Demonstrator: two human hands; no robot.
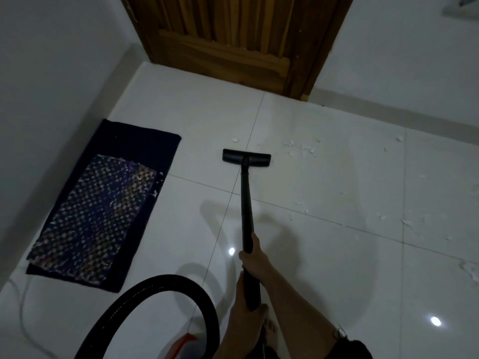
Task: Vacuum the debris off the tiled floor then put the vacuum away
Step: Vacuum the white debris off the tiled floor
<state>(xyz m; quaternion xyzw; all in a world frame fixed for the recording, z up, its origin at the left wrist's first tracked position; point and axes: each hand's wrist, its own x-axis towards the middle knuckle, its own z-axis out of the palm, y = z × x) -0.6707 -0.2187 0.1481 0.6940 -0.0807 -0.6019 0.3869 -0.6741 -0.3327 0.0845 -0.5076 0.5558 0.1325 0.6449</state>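
Note:
A black vacuum wand (245, 203) runs from my hands forward to a flat black floor nozzle (246, 157) resting on the white tiled floor (337, 255). My right hand (255, 257) grips the wand higher along the tube. My left hand (246, 309) grips it lower, near the hose end. White debris bits (302, 147) lie just right of the nozzle, one piece (235, 139) lies just beyond it, and more debris (404, 221) is scattered at the right. A black ribbed hose (166, 288) loops at the bottom left.
A dark mat with a patterned rug (96, 216) lies by the left wall, flecked with white bits. A wooden door (233, 40) stands ahead. A red part of the vacuum body (181, 343) and a white cord (22, 312) sit at the bottom left.

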